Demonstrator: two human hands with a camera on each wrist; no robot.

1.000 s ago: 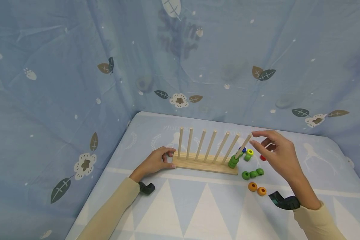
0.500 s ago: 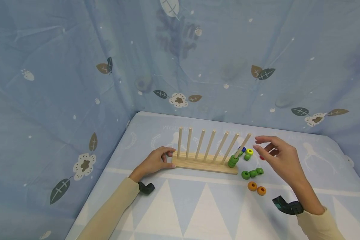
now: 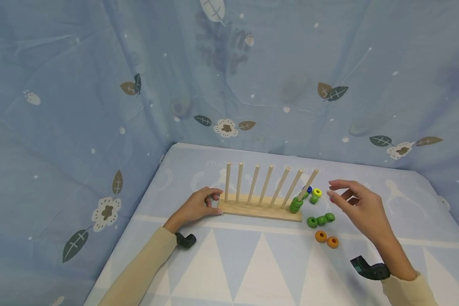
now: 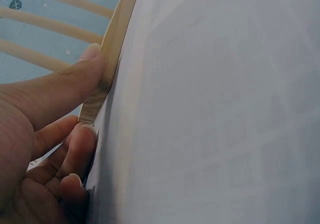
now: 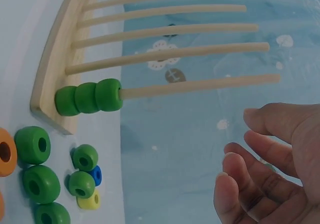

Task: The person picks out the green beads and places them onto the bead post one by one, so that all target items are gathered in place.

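Wooden rack (image 3: 252,211) pinched by left hand (image 3: 195,208) | right hand (image 3: 361,207) empty, withdrawn from farthest peg (image 5: 200,85) | three green beads (image 5: 87,97) threaded, unheld

Green beads (image 3: 296,205), orange beads (image 3: 320,239) — tan rack (image 3: 260,211); blue backdrop (image 3: 275,59), flower print (image 3: 226,128); tablecloth (image 3: 235,255) — white triangles (image 3: 262,276).

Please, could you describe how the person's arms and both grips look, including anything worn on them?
The left sleeve and right sleeve are long, plain and beige. Each wrist carries a curved black device, left device and right device; no cable shows. The left grip and right grip are bare human hands, without visible gloves.
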